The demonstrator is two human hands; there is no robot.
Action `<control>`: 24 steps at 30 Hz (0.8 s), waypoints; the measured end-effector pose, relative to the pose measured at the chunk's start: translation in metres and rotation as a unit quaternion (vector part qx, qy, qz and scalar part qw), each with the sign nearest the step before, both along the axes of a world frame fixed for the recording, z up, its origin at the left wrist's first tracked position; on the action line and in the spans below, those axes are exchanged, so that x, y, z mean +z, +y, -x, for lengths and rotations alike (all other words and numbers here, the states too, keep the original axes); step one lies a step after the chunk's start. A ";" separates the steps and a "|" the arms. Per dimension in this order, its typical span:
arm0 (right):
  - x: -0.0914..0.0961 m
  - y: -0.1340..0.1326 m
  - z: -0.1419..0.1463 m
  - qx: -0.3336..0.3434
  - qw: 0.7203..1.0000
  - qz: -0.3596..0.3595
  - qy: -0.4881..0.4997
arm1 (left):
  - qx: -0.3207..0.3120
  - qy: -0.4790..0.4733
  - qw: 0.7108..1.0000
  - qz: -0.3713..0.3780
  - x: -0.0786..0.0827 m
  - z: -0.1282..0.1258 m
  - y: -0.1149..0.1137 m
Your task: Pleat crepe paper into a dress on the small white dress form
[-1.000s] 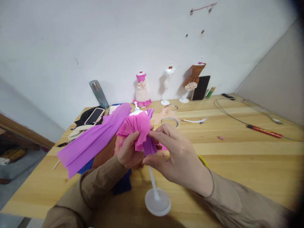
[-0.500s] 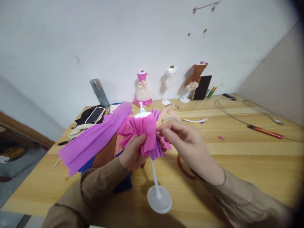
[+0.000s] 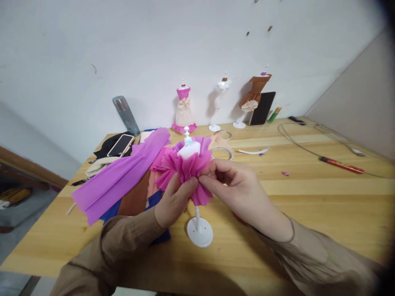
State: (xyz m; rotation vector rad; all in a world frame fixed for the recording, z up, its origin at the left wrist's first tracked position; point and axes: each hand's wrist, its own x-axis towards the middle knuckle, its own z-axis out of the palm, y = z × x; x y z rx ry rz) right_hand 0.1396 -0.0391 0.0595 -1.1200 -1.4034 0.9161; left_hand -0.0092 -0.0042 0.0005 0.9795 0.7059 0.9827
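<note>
A small white mannequin (image 3: 189, 149) on a thin post with a round base (image 3: 200, 231) stands near the table's front. A pleated pink crepe-paper skirt (image 3: 187, 169) is wrapped round its waist. My left hand (image 3: 173, 200) pinches the skirt from the left, fingers closed on the pleats. My right hand (image 3: 239, 187) pinches the skirt's right side with thumb and fingers closed. The two hands nearly meet at the front of the skirt.
Folded purple crepe paper (image 3: 121, 174) lies over brown, pink and blue sheets at the left. A phone (image 3: 120, 144), a bottle (image 3: 124, 115) and tape rolls (image 3: 221, 153) lie behind. Three dressed mannequins (image 3: 184, 110) stand by the wall. A red tool (image 3: 338, 165) and cable lie right.
The mannequin has been set upright and its base now rests closer to my hands. Both hands have come together on the front of the skirt.
</note>
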 end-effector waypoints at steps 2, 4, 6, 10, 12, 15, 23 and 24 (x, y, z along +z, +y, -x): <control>-0.001 0.000 0.000 -0.022 0.999 -0.025 -0.025 | 0.020 0.008 0.999 -0.033 0.001 0.000 -0.001; -0.002 0.000 0.000 -0.032 0.998 -0.032 -0.042 | 0.018 0.019 0.999 -0.047 0.001 -0.001 -0.003; -0.003 0.002 0.000 -0.025 0.999 -0.026 -0.035 | 0.015 0.029 0.998 -0.054 0.002 0.000 -0.005; -0.005 0.006 0.000 0.016 0.999 0.015 0.035 | 0.010 0.027 0.998 -0.063 0.000 0.001 -0.007; -0.006 0.007 0.001 0.024 0.998 0.022 0.047 | 0.000 0.021 0.998 -0.064 -0.002 0.002 -0.008; -0.007 0.008 0.002 0.018 0.999 0.007 0.034 | -0.025 0.011 0.996 -0.084 -0.005 0.003 -0.007; -0.008 0.009 0.004 0.012 0.999 0.012 0.038 | -0.022 -0.018 0.995 -0.099 0.005 -0.001 -0.009; -0.008 0.009 0.004 0.013 0.999 0.008 0.041 | -0.025 -0.028 0.995 -0.095 0.007 -0.002 -0.009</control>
